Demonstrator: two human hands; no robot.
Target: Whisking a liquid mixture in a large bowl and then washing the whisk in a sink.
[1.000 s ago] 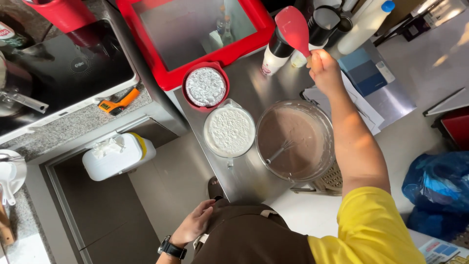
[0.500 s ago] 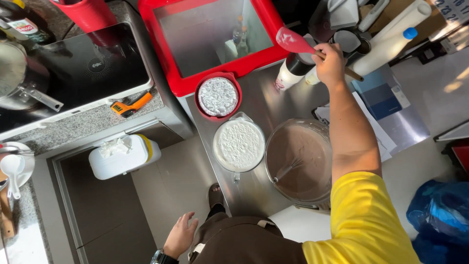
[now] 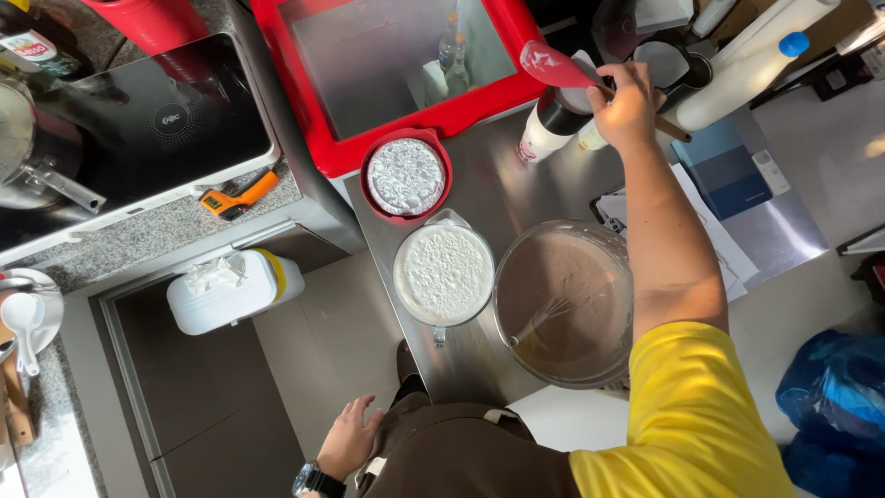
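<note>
Two hands were yours, and only one was busy. Largest of what lay near your fingers was the steel counter (image 3: 516, 198), stretching below your raised right hand (image 3: 629, 103) toward your body. Just beyond those fingers sat the red-framed chest (image 3: 336, 152) with its clear lid. Back toward your elbow, well apart from the fingers, stood the glass mixing bowl (image 3: 564, 300) of brown batter, a wire whisk (image 3: 539, 318) leaning inside it. Beside that bowl, on the far side from your arm, was the clear jug of white powder (image 3: 443, 273), and beyond it the red bowl (image 3: 406, 175) with a pale grainy filling. Close beside your knuckles stood a white squeeze bottle with a dark cap (image 3: 551, 124), touching nothing you held.

Your right fingers were clenched around the wooden handle of the red spatula (image 3: 553, 66), its blade jutting up past your thumb over the edge of the chest. Your left hand (image 3: 348, 439) hung low by your apron, fingers loosely spread and released, gripping nothing, a dark wristwatch (image 3: 316, 480) on that wrist.
</note>
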